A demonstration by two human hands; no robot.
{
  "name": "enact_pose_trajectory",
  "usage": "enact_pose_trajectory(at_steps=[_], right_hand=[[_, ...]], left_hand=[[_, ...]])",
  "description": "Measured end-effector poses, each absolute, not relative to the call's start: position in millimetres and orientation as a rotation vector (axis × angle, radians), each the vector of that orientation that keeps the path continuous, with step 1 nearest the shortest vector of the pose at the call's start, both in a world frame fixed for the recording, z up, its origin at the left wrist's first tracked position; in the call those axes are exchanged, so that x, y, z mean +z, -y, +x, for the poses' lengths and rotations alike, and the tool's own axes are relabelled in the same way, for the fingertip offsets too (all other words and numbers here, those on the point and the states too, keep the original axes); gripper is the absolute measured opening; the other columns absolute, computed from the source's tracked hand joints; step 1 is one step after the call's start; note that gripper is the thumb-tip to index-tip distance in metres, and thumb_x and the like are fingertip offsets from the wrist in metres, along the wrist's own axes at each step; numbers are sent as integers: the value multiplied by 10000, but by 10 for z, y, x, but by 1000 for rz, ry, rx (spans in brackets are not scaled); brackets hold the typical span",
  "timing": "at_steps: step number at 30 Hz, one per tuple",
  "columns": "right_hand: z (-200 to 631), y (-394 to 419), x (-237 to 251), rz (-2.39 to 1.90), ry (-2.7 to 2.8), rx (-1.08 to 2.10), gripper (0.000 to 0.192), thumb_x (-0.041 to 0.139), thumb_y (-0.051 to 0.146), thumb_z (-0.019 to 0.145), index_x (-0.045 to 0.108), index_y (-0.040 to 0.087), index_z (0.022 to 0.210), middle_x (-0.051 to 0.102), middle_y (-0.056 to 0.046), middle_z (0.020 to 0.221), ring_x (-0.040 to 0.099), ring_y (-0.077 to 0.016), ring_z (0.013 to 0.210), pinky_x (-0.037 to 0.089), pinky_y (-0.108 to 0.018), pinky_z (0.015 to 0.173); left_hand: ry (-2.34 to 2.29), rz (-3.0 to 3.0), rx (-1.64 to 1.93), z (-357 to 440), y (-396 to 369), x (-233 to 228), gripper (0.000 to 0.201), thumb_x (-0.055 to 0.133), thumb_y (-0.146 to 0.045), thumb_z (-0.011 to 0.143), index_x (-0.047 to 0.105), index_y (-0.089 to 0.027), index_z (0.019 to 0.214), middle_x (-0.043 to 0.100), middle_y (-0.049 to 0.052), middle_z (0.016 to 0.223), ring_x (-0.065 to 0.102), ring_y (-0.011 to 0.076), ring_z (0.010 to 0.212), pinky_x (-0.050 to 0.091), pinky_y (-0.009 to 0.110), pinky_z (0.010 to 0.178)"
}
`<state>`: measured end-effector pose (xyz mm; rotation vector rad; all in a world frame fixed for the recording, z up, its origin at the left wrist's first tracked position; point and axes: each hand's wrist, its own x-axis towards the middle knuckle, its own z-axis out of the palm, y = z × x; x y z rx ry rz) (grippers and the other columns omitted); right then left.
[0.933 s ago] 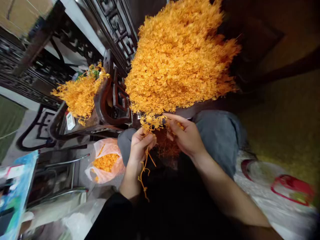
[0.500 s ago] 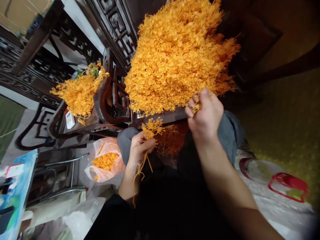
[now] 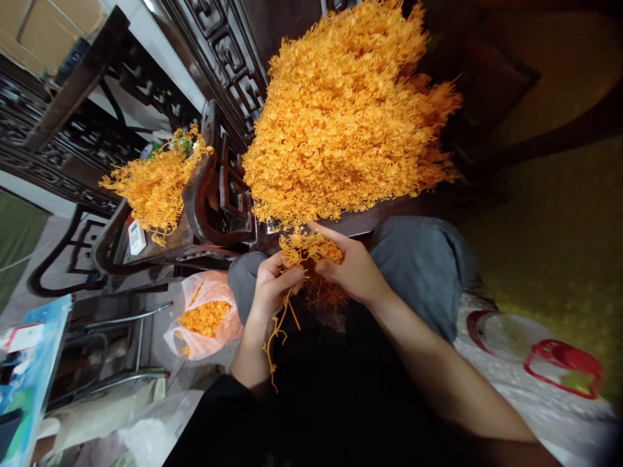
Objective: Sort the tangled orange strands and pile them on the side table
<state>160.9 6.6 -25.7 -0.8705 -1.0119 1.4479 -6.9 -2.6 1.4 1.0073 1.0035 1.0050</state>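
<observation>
A big heap of orange stringy strands lies on a dark wooden table edge in front of me. My left hand grips a small bunch of orange strands, whose stems hang down past my wrist. My right hand meets that bunch from the right, fingers pressing more strands against it. Both hands hover over my lap, just below the heap.
A smaller orange heap lies on a carved dark chair at left. A plastic bag of orange bits sits on the floor. A white bag with red handles lies at right, and metal chair legs stand at lower left.
My right hand reached up to the big heap's lower edge, pinched some strands, and has come back down to the bunch in my left hand. The left hand barely moved.
</observation>
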Motion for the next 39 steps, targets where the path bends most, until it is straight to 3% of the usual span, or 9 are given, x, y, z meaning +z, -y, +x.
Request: enact_pose_trajectory(at_steps=[3,6,8,14,20,23,27,32,39], right_hand=[[1664,-182,-234,-964,1096,1186,304,826,479,818,753,208,934,727,-49,909,676,-180,850,567,-301,728],[1906,-348,-240,-968,769,1032,343,796,496,845,591,228,783,607,21,678,555,-107,549,453,-218,460],[2082,-421,-245,-900,554,1054,419,819,510,811,498,241,801,617,40,695,531,-90,477,387,-187,368],[2116,-273,-215,-957,654,1323,413,834,393,787,462,221,835,747,-11,810,692,-160,539,574,-256,432],[2047,-89,-40,-884,959,1418,411,726,353,909,597,242,1283,728,-2,784,707,-170,571,610,-305,524],[2037,-55,31,-958,1125,1353,274,727,389,917,722,223,1134,702,-17,776,662,-150,564,567,-307,527],[1938,-29,33,-1042,1377,942,275,864,369,793,634,219,803,712,-57,966,697,-218,883,581,-381,777],[1822,-28,14,-933,1577,806,252,778,319,889,545,240,835,663,-87,1350,624,-271,1266,514,-467,1033],[1665,-147,-70,-955,1109,899,414,787,264,868,437,222,651,660,-14,798,645,-171,768,531,-328,718]], left_hand=[[-895,941,1005,-77,37,69,324,806,-352,775,549,-170,701,391,-62,461,330,62,403,238,226,457],[-762,926,972,-184,64,149,446,763,-376,805,442,-177,570,284,-64,397,271,62,368,246,238,446],[-765,942,958,-262,81,175,494,745,-383,823,400,-177,535,277,-55,391,274,63,369,239,239,442],[-1028,963,902,-296,73,82,356,808,-358,754,518,-171,662,428,-48,447,328,65,392,181,232,438],[-1232,1131,774,-282,38,68,416,819,-419,794,505,-173,676,523,-43,507,385,66,428,205,235,464],[-1311,1311,767,-268,15,93,417,804,-438,824,524,-170,669,536,-44,509,391,70,444,230,232,474],[-1360,1633,732,-195,-14,152,382,746,-434,882,568,-168,674,550,-40,533,416,82,485,284,235,516],[-1343,1907,703,-95,-4,246,351,717,-360,900,550,-165,660,514,-45,553,405,81,524,283,242,557],[-1265,1662,635,-13,-49,299,395,741,-451,870,563,-168,659,481,-54,495,378,79,472,256,235,498]])
